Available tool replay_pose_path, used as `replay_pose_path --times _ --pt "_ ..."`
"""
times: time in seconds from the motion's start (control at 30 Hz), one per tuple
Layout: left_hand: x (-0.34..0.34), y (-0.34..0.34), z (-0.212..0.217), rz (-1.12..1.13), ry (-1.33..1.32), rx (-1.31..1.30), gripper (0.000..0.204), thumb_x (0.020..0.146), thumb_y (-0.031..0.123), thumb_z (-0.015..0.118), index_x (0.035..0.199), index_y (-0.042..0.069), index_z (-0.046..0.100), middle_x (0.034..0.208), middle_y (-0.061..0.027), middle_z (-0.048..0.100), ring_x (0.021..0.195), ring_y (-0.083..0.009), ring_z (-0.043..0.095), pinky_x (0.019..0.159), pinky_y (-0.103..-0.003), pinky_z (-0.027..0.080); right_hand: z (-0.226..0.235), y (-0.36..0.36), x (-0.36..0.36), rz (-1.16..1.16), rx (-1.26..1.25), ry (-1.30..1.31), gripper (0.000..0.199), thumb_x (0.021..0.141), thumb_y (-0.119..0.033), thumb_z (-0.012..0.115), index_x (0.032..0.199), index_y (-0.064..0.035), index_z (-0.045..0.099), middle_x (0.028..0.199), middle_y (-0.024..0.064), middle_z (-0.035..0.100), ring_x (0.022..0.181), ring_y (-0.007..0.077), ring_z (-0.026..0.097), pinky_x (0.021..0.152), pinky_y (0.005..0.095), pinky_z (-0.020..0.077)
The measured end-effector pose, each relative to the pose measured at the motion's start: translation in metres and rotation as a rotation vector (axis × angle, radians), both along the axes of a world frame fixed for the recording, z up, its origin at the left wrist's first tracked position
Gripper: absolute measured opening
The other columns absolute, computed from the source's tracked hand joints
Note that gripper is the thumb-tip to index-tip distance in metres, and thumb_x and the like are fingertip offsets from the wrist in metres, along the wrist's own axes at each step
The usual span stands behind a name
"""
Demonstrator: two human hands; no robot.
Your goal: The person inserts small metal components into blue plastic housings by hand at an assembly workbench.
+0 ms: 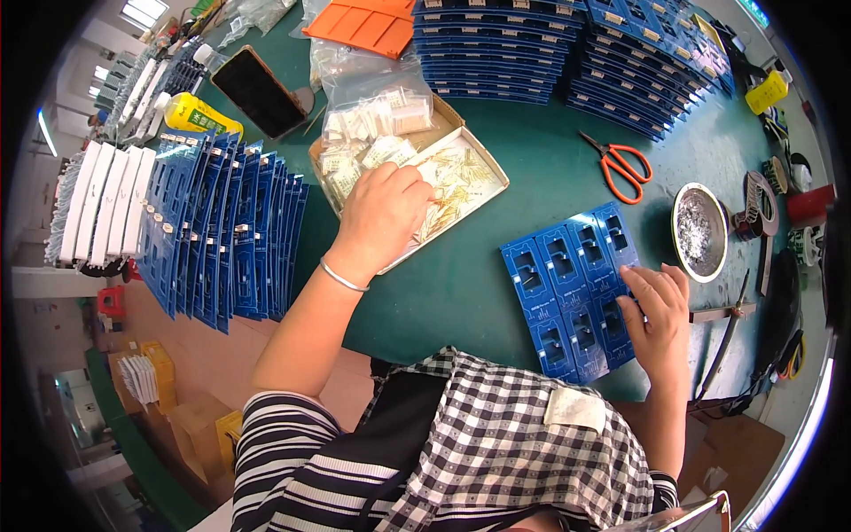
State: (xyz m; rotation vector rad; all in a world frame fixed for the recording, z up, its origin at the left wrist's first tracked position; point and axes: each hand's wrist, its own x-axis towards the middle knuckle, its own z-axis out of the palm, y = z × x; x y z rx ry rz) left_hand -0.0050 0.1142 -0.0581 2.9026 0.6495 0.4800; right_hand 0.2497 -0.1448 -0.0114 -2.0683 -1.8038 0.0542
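My left hand (383, 213) reaches into an open cardboard box (486, 168), over small white packets and a heap of thin, brass-coloured pins (456, 182). Its fingers are curled and drawn together; the hand hides whatever may be between the fingertips. On the table to the right lies a blue circuit board panel (567, 282), divided into several equal units with dark cutouts. Along the panel's right edge rests my right hand (658, 317), thumb and forefinger apart and touching the board, with no object visible between them.
Blue board stacks (496, 53) stand at the back, with another board row (226, 235) at left. Orange-handled scissors (625, 173) and a metal bowl of silvery bits (698, 232) lie right. A phone (259, 91), yellow bottle (199, 115) and orange tray (363, 25) sit back left.
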Motion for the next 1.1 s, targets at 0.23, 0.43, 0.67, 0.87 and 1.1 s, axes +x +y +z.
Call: replay_pose_path --times 0.23,0.43,0.67,0.87,1.1 --pt "-0.009 0.005 0.009 0.172 -0.147 -0.096 0.005 0.078 0.007 0.063 0.083 0.008 0.065 0.086 -0.0062 0.064 0.085 -0.0272 0.058 0.077 -0.038 0.048 0.001 -0.006 -0.006 0.005 -0.013 -0.002 0.031 0.078 -0.009 0.069 0.109 -0.0045 0.065 0.101 0.0083 0.066 0.09 0.027 0.061 0.096 0.047 0.0386" --pt "-0.022 0.002 0.009 0.308 -0.157 -0.186 0.007 0.081 0.007 0.063 0.088 0.006 0.065 0.087 -0.0091 0.066 0.081 -0.0294 0.062 0.072 -0.038 0.05 0.006 -0.006 -0.025 0.029 0.005 0.018 0.03 0.077 -0.009 0.069 0.107 -0.0048 0.065 0.101 0.0081 0.067 0.089 0.0261 0.062 0.094 0.0468 0.0395" --pt "-0.011 -0.088 0.021 0.02 -0.374 -1.248 0.006 0.091 0.007 0.06 0.088 0.001 0.061 0.08 -0.0018 0.063 0.068 -0.0058 0.055 0.061 -0.022 0.045 -0.003 -0.004 -0.063 0.128 0.062 0.452 0.027 0.074 -0.005 0.071 0.101 -0.0036 0.068 0.096 0.0091 0.068 0.086 0.0244 0.063 0.084 0.0388 0.0462" --pt "-0.002 -0.126 0.0 -0.032 -0.219 -1.686 0.008 0.095 0.008 0.056 0.098 0.001 0.057 0.092 -0.0028 0.061 0.086 -0.0078 0.059 0.077 -0.022 0.048 -0.013 0.004 -0.092 -0.071 0.002 0.869 0.015 0.083 -0.001 0.067 0.098 0.0007 0.067 0.093 0.0122 0.067 0.082 0.0228 0.067 0.071 0.0304 0.0524" --pt "0.006 -0.129 0.0 -0.11 -0.27 -1.595 0.01 0.093 0.01 0.059 0.095 0.0 0.059 0.084 -0.0024 0.065 0.071 -0.0041 0.056 0.063 -0.021 0.047 -0.017 -0.002 -0.1 -0.253 -0.154 1.314 0.013 0.09 -0.002 0.063 0.102 0.0015 0.063 0.094 0.006 0.065 0.079 0.0093 0.062 0.068 0.0224 0.0518"
